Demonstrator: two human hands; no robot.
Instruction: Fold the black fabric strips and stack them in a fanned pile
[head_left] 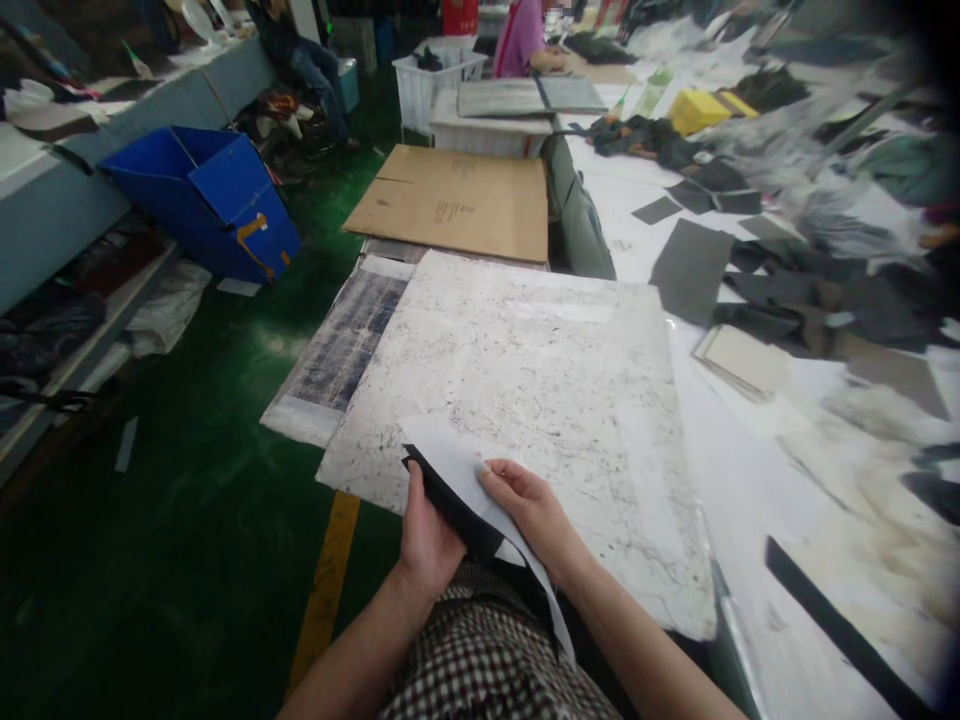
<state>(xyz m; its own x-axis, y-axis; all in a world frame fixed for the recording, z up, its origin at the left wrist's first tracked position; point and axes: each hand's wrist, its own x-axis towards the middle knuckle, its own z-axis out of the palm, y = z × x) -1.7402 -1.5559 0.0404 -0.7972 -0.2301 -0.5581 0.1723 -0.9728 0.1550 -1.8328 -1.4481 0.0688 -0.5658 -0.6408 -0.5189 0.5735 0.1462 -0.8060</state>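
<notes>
My left hand (426, 540) grips a black fabric piece (450, 510) from below, thumb on its edge. My right hand (529, 505) pinches a white paper sheet (450, 455) that lies over the black piece and trails down toward my lap. Both hands hover at the near edge of a scuffed white work board (540, 400). My checked shirt fills the bottom of the view.
A long white table (750, 470) on the right carries several grey and black fabric cut-outs (690, 265). A flat cardboard sheet (457, 200) lies beyond the board. A blue bin (214, 200) stands on the green floor at left. A person in pink (519, 38) sits far back.
</notes>
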